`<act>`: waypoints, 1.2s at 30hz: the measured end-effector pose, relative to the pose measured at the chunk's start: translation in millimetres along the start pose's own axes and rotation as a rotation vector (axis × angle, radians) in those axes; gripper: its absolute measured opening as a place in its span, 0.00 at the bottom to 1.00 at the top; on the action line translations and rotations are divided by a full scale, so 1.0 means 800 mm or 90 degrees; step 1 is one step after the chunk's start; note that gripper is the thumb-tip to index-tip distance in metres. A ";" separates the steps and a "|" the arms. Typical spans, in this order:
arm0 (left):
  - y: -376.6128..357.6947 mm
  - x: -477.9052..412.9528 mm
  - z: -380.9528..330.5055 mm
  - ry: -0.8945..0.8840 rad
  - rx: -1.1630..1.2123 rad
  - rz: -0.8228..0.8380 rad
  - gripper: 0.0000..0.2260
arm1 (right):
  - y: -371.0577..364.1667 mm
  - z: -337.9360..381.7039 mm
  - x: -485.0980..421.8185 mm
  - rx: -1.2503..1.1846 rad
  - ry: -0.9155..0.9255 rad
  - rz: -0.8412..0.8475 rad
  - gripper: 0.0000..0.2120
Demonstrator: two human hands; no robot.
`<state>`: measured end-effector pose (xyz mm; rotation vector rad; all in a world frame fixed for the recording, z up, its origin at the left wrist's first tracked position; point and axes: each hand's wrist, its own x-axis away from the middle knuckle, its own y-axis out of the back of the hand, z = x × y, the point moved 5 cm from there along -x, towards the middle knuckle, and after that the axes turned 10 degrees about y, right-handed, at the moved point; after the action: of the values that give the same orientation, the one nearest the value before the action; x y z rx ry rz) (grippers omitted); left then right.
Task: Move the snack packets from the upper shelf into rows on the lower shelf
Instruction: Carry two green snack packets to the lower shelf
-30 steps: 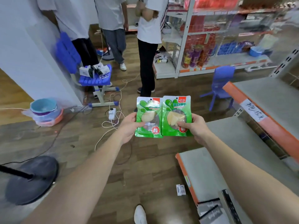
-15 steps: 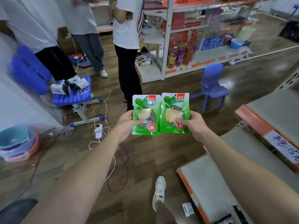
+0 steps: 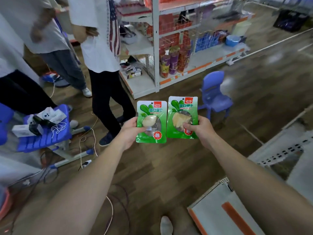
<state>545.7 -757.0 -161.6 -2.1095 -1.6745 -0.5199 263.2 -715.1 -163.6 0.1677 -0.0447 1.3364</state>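
Observation:
I hold two green snack packets upright, side by side, out in front of me over the wooden floor. My left hand (image 3: 129, 131) grips the left packet (image 3: 151, 122) by its left edge. My right hand (image 3: 200, 129) pinches the right packet (image 3: 182, 117) at its lower right. Each packet has a red logo on top and a clear window showing pale food. The grey shelf with an orange front edge (image 3: 215, 217) lies low at the right, below my right forearm. Its upper level (image 3: 288, 150) shows only as a perforated rail at the far right.
Three people stand at the upper left, the nearest in black trousers (image 3: 105, 102). A blue chair (image 3: 44, 134) holding boxes and cables is at left, a small blue chair (image 3: 215, 95) stands behind the packets. A stocked white shelf unit (image 3: 169, 53) is behind. Cables trail on the floor.
My view has swung left and away from the shelf, which now shows only at the right edge. Both hands keep the same hold on the packets, which have risen slightly and spread a little apart.

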 end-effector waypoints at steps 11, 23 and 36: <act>-0.050 -0.254 -0.121 0.017 -0.057 0.126 0.25 | 0.049 0.008 -0.206 0.005 0.001 -0.119 0.15; -0.216 -0.518 -0.263 0.059 -0.220 0.313 0.27 | 0.170 0.005 -0.369 -0.086 -0.073 -0.330 0.19; -0.590 -0.657 -0.305 0.044 -0.315 0.518 0.22 | 0.455 -0.022 -0.421 -0.128 -0.071 -0.581 0.15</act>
<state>-38.5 -1222.0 -189.3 -2.8108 -0.5507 -0.7594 -169.9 -956.0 -189.6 0.0716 -0.1742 0.4073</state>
